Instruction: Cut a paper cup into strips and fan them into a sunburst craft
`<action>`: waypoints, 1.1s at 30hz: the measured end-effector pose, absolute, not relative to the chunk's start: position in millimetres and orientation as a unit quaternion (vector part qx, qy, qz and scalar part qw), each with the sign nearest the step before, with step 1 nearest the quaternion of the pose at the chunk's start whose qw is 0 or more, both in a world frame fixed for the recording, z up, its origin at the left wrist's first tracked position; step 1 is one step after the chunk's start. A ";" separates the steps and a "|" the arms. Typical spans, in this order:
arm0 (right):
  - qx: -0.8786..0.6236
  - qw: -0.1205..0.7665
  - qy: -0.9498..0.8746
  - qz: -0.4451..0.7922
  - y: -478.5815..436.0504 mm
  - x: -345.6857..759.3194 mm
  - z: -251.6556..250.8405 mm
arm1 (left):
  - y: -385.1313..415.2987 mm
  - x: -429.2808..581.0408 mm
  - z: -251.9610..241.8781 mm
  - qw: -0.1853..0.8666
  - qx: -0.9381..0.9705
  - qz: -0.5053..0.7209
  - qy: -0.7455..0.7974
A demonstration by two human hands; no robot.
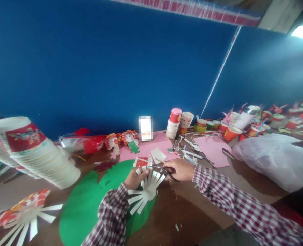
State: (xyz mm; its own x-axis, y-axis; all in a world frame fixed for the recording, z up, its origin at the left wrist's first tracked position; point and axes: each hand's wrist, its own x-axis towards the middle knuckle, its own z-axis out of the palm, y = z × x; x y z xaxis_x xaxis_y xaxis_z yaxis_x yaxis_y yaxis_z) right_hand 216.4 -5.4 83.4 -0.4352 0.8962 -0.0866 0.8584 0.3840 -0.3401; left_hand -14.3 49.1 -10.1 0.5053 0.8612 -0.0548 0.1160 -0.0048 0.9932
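My left hand [136, 177] pinches one strip of a paper cup cut into strips [149, 191], which fans out flat with its round base in the middle. In my right hand [180, 169] is a pair of scissors [170, 173], its fingers closed around the handles. The scissor blades reach left to the upper strips of the cut cup, beside my left fingers. Whether the blades touch a strip I cannot tell. Under the cup lies a large green paper shape [90, 208]. Just beyond my hands is a red and white printed piece [142, 162].
Stacked paper cups [46, 153] lean at the left, above another cut cup [26, 218]. Pink paper [156, 140], pens and tools lie behind my hands. Further right are upright cup stacks [173, 126], orange cups [232, 132] and a white plastic bag [274, 157]. A blue wall [102, 68] closes the back.
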 end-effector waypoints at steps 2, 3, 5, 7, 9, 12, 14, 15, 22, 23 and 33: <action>-0.540 0.050 -0.823 0.167 -4.8 214.7 83.5 | 47.5 -14.5 -6.8 0.595 0.634 0.319 0.378; -0.545 0.048 -0.820 0.166 -4.7 213.8 84.3 | 46.7 -15.2 -4.4 0.605 0.630 0.314 0.371; -0.549 0.047 -0.818 0.166 -4.6 212.5 87.3 | 45.9 -17.3 1.0 0.638 0.638 0.281 0.328; -0.547 0.046 -0.818 0.173 -5.2 212.1 91.4 | 46.2 -19.7 5.5 0.653 0.642 0.269 0.300; -0.545 0.041 -0.817 0.183 -6.0 212.5 94.6 | 47.1 -21.1 7.8 0.648 0.645 0.271 0.300; -0.548 0.041 -0.814 0.188 -6.6 214.2 95.6 | 48.6 -20.7 6.7 0.612 0.646 0.296 0.348; -0.546 0.048 -0.815 0.188 -6.2 215.4 94.0 | 49.3 -19.7 5.0 0.592 0.637 0.309 0.385; -0.545 0.050 -0.815 0.189 -5.8 216.0 93.1 | 49.4 -19.3 4.4 0.589 0.636 0.306 0.393; -0.534 0.061 -0.816 0.214 -4.1 218.3 88.7 | 48.3 -16.6 4.6 0.568 0.642 0.292 0.424; -0.533 0.064 -0.816 0.214 -4.2 218.1 87.4 | 48.2 -16.0 4.3 0.565 0.645 0.295 0.421; -0.489 0.332 -0.682 0.430 -17.2 193.9 67.6 | 46.7 -13.7 -3.2 0.557 0.638 0.340 0.409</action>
